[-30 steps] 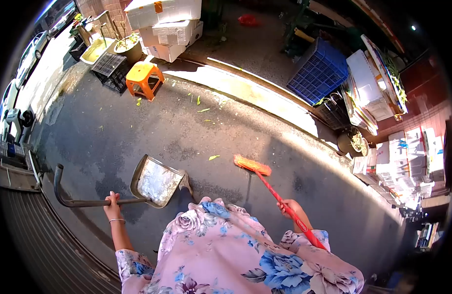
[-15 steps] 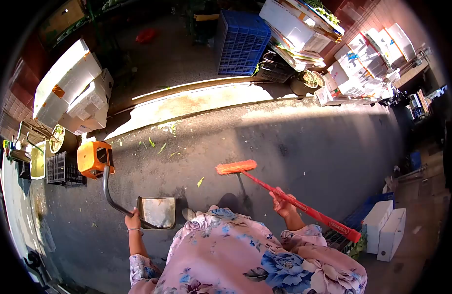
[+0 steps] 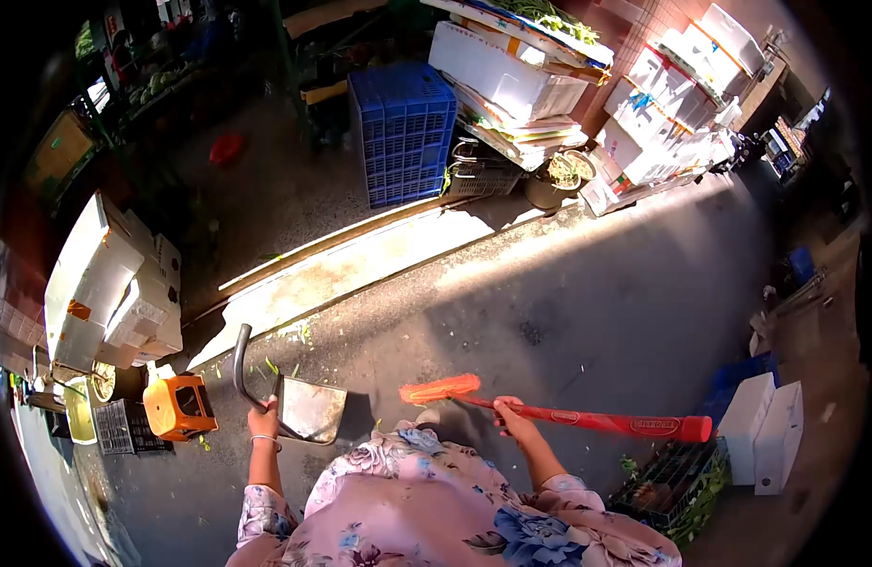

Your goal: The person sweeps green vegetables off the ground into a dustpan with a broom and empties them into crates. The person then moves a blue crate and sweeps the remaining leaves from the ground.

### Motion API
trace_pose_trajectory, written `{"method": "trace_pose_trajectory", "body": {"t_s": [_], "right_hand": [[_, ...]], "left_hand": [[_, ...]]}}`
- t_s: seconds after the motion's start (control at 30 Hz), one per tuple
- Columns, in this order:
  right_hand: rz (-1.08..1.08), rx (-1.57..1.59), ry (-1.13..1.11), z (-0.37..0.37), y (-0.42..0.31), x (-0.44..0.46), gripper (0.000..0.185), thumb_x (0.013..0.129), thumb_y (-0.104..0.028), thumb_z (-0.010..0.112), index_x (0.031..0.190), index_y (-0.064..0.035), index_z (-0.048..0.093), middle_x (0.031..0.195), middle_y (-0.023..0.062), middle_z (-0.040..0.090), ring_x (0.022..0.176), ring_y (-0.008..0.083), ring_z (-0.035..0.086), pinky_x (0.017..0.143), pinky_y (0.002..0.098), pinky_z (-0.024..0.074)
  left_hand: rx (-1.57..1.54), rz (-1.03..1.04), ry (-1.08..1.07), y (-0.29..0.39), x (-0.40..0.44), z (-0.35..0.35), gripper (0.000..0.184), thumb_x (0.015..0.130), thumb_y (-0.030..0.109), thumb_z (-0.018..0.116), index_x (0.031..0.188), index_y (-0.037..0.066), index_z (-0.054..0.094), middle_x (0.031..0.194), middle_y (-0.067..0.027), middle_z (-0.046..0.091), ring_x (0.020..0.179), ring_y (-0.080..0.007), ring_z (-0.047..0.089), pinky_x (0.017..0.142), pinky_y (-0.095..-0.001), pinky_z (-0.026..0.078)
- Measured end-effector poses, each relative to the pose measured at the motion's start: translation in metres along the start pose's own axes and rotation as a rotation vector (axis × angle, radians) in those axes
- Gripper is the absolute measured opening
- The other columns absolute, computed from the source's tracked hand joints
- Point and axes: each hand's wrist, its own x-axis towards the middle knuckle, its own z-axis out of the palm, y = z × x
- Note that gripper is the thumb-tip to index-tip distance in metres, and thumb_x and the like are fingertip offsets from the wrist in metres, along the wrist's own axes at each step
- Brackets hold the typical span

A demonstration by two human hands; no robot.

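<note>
My left hand (image 3: 264, 421) is closed round the dark curved handle of a metal dustpan (image 3: 312, 410), whose pale pan lies low over the pavement just right of the hand. In my right hand (image 3: 517, 419) is the red shaft of a broom (image 3: 587, 419). The broom's orange-red bristle head (image 3: 440, 388) points left, toward the dustpan, with a gap between them. Its thick labelled end reaches out to the right. Green leaf scraps (image 3: 272, 366) lie on the ground just beyond the dustpan.
An orange stool (image 3: 178, 406) and a black crate (image 3: 124, 427) stand at the left, below stacked white foam boxes (image 3: 110, 283). Beyond the sunlit step (image 3: 341, 265) are a blue crate (image 3: 403, 132) and more boxes (image 3: 507, 71). A vegetable crate (image 3: 667, 487) sits at lower right.
The view has turned and shifted. The broom has swung nearer to level, and its head is closer to my body and the dustpan. Both hands keep their holds.
</note>
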Motion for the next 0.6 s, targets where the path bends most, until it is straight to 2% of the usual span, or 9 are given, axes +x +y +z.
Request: {"method": "trace_pose_trajectory", "body": {"t_s": [0.07,0.13,0.27,0.33,0.4,0.47,0.53,0.57,0.6], "right_hand": [[-0.022,-0.016,-0.026,-0.007,-0.018,0.027,0.027,0.077,-0.034,0.054,0.092,-0.0128,0.047,0.074,0.0000,0.055,0.060,0.0075,0.052,0.046,0.0210,0.0400],[-0.108,0.018,0.004,-0.016,-0.041,0.048,0.026,0.077,-0.035,0.053,0.086,-0.0110,0.047,0.069,0.0021,0.055,0.054,0.0088,0.053,0.042,0.0210,0.0398],[-0.061,0.133,0.137,-0.042,-0.131,0.051,0.023,0.079,-0.033,0.052,0.081,-0.0112,0.046,0.065,0.0044,0.055,0.052,0.0108,0.054,0.039,0.0202,0.0389],[-0.032,0.137,0.165,-0.050,-0.162,0.053,0.021,0.079,-0.032,0.052,0.079,-0.0113,0.045,0.065,0.0052,0.055,0.051,0.0114,0.054,0.039,0.0199,0.0386],[-0.072,0.195,0.173,-0.059,-0.194,0.056,0.021,0.079,-0.031,0.051,0.079,-0.0110,0.045,0.065,0.0059,0.056,0.050,0.0118,0.054,0.038,0.0197,0.0381],[-0.088,0.180,0.173,-0.065,-0.221,0.068,0.020,0.080,-0.030,0.050,0.080,-0.0102,0.046,0.067,0.0074,0.057,0.050,0.0125,0.055,0.038,0.0195,0.0378],[-0.140,0.161,0.201,-0.068,-0.246,0.080,0.018,0.081,-0.028,0.048,0.081,-0.0097,0.046,0.068,0.0089,0.058,0.051,0.0132,0.056,0.038,0.0198,0.0381],[-0.132,0.191,0.227,-0.067,-0.264,0.083,0.018,0.081,-0.026,0.050,0.080,-0.0081,0.049,0.067,0.0067,0.056,0.053,0.0122,0.055,0.038,0.0196,0.0377],[-0.130,0.178,0.239,-0.066,-0.275,0.090,0.018,0.081,-0.026,0.050,0.080,-0.0081,0.049,0.067,0.0067,0.056,0.053,0.0122,0.055,0.038,0.0196,0.0377]], "left_hand": [[-0.103,-0.071,-0.055,0.035,0.026,0.031,0.029,0.073,0.029,0.060,0.061,0.005,0.048,0.051,-0.0019,0.044,0.048,-0.0127,0.041,0.047,-0.0278,0.036],[-0.262,-0.496,-0.187,0.091,0.033,0.054,0.027,0.073,0.032,0.060,0.070,0.007,0.050,0.051,-0.0005,0.041,0.047,-0.0123,0.039,0.045,-0.0274,0.034],[-0.344,-0.503,-0.153,0.168,0.082,0.122,0.027,0.073,0.035,0.059,0.072,0.011,0.047,0.052,0.0003,0.038,0.040,-0.0129,0.035,0.035,-0.0287,0.029],[-0.334,-0.327,-0.235,0.177,0.125,0.149,0.025,0.073,0.034,0.060,0.074,0.011,0.050,0.055,0.0004,0.041,0.042,-0.0104,0.037,0.036,-0.0263,0.029],[-0.356,-0.335,-0.301,0.200,0.147,0.178,0.024,0.072,0.033,0.060,0.076,0.010,0.054,0.054,-0.0001,0.042,0.045,-0.0077,0.039,0.037,-0.0245,0.029],[-0.225,-0.239,-0.244,0.193,0.185,0.230,0.025,0.072,0.032,0.060,0.076,0.008,0.056,0.056,-0.0017,0.045,0.050,-0.0107,0.043,0.042,-0.0261,0.033],[-0.195,-0.077,-0.230,0.227,0.197,0.260,0.028,0.072,0.032,0.060,0.075,0.004,0.054,0.059,-0.0032,0.048,0.053,-0.0146,0.044,0.049,-0.0293,0.037],[-0.322,-0.044,-0.264,0.245,0.201,0.275,0.030,0.073,0.031,0.060,0.076,0.002,0.054,0.063,-0.0051,0.051,0.059,-0.0166,0.047,0.055,-0.0309,0.038],[-0.313,-0.102,-0.302,0.254,0.218,0.296,0.025,0.070,0.024,0.063,0.075,0.001,0.056,0.064,-0.0050,0.054,0.058,-0.0135,0.048,0.054,-0.0278,0.040]]}}
